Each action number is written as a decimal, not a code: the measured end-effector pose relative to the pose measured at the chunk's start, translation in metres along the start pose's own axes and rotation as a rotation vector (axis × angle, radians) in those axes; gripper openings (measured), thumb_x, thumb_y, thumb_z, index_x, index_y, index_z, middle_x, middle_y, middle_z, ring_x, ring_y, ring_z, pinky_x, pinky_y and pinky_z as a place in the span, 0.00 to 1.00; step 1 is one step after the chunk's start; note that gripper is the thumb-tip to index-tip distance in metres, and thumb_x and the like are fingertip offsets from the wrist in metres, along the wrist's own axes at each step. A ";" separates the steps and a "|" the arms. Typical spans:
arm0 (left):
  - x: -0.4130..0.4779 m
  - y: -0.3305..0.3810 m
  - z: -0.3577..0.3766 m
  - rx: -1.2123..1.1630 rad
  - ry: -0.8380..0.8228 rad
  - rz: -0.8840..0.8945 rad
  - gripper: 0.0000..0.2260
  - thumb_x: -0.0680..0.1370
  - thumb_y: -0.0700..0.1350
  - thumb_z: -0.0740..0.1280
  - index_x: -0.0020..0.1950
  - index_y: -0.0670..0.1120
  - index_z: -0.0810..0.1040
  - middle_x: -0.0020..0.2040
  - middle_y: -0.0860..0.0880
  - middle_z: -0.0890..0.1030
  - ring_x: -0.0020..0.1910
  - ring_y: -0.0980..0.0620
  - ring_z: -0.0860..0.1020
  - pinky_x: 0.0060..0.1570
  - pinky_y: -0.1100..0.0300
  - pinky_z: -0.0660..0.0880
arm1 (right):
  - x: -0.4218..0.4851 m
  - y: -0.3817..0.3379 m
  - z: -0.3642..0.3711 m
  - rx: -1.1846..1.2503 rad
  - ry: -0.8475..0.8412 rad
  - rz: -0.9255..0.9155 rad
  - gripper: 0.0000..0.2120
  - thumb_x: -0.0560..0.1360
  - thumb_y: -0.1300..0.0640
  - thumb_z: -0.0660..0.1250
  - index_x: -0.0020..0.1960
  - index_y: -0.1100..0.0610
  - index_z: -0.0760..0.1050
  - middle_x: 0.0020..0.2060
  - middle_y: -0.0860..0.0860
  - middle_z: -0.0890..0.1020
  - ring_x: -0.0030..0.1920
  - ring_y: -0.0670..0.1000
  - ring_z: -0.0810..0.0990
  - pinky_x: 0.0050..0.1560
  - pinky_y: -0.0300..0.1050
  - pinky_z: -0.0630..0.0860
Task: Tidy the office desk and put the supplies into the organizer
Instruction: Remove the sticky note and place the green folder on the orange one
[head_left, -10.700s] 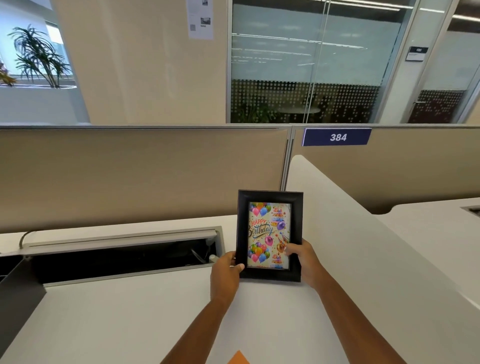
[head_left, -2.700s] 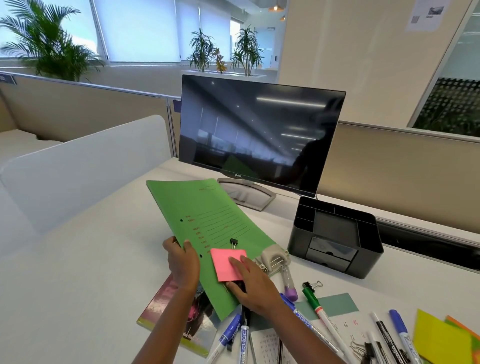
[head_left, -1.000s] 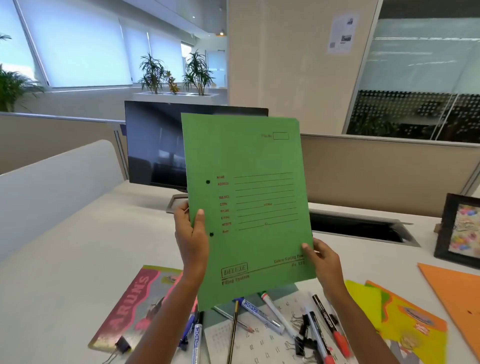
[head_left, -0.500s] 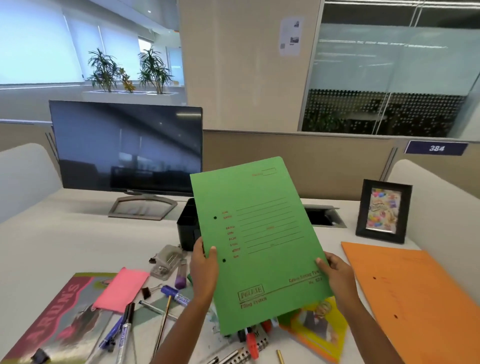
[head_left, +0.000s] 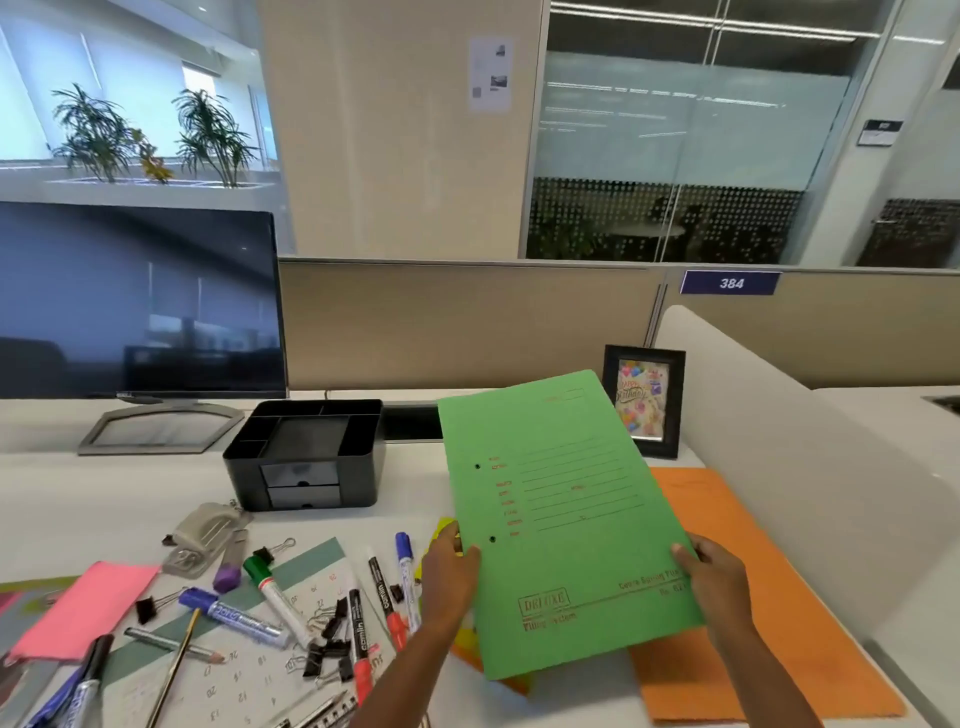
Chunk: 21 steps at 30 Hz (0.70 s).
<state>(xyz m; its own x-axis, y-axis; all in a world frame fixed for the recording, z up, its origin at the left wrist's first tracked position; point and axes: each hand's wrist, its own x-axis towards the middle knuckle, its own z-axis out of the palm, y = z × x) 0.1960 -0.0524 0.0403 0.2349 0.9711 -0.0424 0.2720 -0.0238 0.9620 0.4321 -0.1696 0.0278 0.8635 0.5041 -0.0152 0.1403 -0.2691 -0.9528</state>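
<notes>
Left hand: the left hand (head_left: 449, 571) grips the left edge of the green folder (head_left: 561, 519) at lower centre, thumb on the front, fingers hidden behind.
Right hand: the right hand (head_left: 714, 582) grasps the folder's lower right edge, thumb on the front, fingers behind.
Green folder: held off the desk (head_left: 78, 499) at lower centre right, printed face toward the camera, tilted with its top leaning right. Two punch holes show along its left side.
Under the folder: an orange folder (head_left: 779, 597) lies flat at lower right, partly covered in view by the green one. A yellow sheet (head_left: 441, 535) peeks out by the left hand.
Frame: a black photo frame (head_left: 644, 400) stands upright behind the folder's top corner, right of centre.
Organizer: a black organizer (head_left: 363, 467) sits left of centre, just left of the folder. Its top compartments are open, and two small drawers face the camera.
Supplies: at lower left, markers lie loose on a calendar (head_left: 249, 670): a green-capped marker (head_left: 270, 592), a blue marker (head_left: 405, 577) and two red markers (head_left: 358, 639). Black binder clips (head_left: 327, 649) are scattered among them, with a pencil (head_left: 176, 670) to their left.
Further left: a hole punch (head_left: 202, 535) is in front of the organizer, and a pink pad (head_left: 85, 608) is near the left edge.
Monitor: a dark monitor (head_left: 135, 301) stands at middle left, behind the organizer.
</notes>
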 end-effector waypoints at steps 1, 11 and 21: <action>-0.002 0.001 0.010 0.023 -0.022 0.009 0.13 0.74 0.31 0.59 0.53 0.44 0.77 0.47 0.47 0.81 0.39 0.51 0.79 0.36 0.67 0.76 | 0.003 0.003 -0.010 -0.025 0.026 0.005 0.09 0.75 0.64 0.63 0.53 0.62 0.78 0.37 0.57 0.80 0.41 0.61 0.79 0.46 0.60 0.76; -0.013 0.011 0.107 0.097 -0.167 -0.012 0.12 0.72 0.32 0.65 0.54 0.37 0.78 0.52 0.41 0.82 0.49 0.45 0.80 0.47 0.58 0.76 | 0.026 0.036 -0.099 -0.256 0.147 0.088 0.11 0.74 0.63 0.65 0.56 0.64 0.77 0.41 0.59 0.80 0.39 0.58 0.76 0.41 0.49 0.69; -0.021 0.011 0.162 0.225 -0.275 -0.033 0.11 0.73 0.33 0.64 0.54 0.37 0.79 0.54 0.41 0.81 0.51 0.45 0.80 0.43 0.61 0.73 | 0.034 0.063 -0.139 -0.355 0.120 0.201 0.14 0.75 0.63 0.64 0.59 0.65 0.75 0.51 0.63 0.81 0.44 0.59 0.74 0.44 0.46 0.66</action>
<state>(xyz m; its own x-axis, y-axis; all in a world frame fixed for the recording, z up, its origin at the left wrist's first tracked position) 0.3452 -0.1110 0.0079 0.4568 0.8726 -0.1730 0.4754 -0.0751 0.8765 0.5370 -0.2832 0.0097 0.9381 0.3190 -0.1347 0.1034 -0.6292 -0.7703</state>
